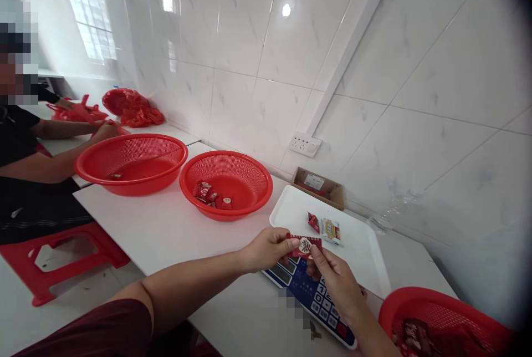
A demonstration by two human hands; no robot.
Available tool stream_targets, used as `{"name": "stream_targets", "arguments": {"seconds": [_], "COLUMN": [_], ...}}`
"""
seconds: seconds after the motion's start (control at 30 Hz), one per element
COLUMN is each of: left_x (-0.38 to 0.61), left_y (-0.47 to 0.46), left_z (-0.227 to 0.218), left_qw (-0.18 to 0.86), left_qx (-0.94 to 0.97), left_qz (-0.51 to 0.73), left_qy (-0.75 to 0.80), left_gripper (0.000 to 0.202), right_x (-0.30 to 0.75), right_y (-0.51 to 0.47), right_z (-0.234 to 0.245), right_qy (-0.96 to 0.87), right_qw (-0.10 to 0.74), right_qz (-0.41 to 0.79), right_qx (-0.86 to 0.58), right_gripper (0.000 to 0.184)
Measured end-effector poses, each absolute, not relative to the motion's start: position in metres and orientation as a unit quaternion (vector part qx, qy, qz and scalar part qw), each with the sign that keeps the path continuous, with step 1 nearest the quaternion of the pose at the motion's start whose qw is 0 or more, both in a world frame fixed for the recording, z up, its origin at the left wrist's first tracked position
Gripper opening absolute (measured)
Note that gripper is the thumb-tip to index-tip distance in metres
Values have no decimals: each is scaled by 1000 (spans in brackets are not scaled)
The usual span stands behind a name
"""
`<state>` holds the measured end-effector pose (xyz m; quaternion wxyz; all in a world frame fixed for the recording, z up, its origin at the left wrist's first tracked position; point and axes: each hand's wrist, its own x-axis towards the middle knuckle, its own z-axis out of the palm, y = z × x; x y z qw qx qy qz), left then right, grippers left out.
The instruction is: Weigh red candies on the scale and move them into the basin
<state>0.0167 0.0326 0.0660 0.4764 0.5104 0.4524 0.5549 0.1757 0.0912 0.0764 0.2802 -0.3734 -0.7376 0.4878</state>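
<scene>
Both hands pinch a small dark red packet (305,246) with a pale round label, held up over the front of the scale. My left hand (272,249) is closed on its left side. On the opposite side, my right hand (332,271) grips it between thumb and fingers. Below lies the scale's blue keypad (305,293), partly covered by my right hand and forearm. On the scale's white tray (286,204) rest a small red packet (313,222) and a yellow-and-white packet (331,230).
A red basket (249,171) holds several small red packets; another red basket (133,152) stands left of it. At lower right is a third basket (440,296) with dark red packets. A cardboard box (338,196) sits by the wall. A person (25,157) handles red bags at left.
</scene>
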Motion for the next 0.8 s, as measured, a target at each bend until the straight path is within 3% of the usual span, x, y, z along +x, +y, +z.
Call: {"name": "stream_targets", "arguments": {"seconds": [0.07,0.17,0.3,0.47,0.67,0.8], "left_x": [3,-28,-73,-104,-84,-40], "left_y": [31,27,20,17,28,54], "left_z": [70,80,94,97,94,90], "left_qw": [391,177,-13,-10,21,-10], "left_qx": [535,579,581,553,600,751], "left_qz": [564,529,359,198,192,215], "left_qy": [493,595,730,809,776,624], "left_gripper": [47,41,29,11,22,19], "right_x": [176,178,178,175,177,176], "right_y": [93,96,97,95,95,96], "right_z": [75,74,74,78,78,77], "right_qy": [-739,-737,-733,-729,-724,-725], "right_qw": [276,273,270,266,271,285], "right_qz": [487,486,485,488,491,484], "right_qx": [-375,-383,-394,-399,-401,-399], "right_gripper": [48,47,48,49,50,49]}}
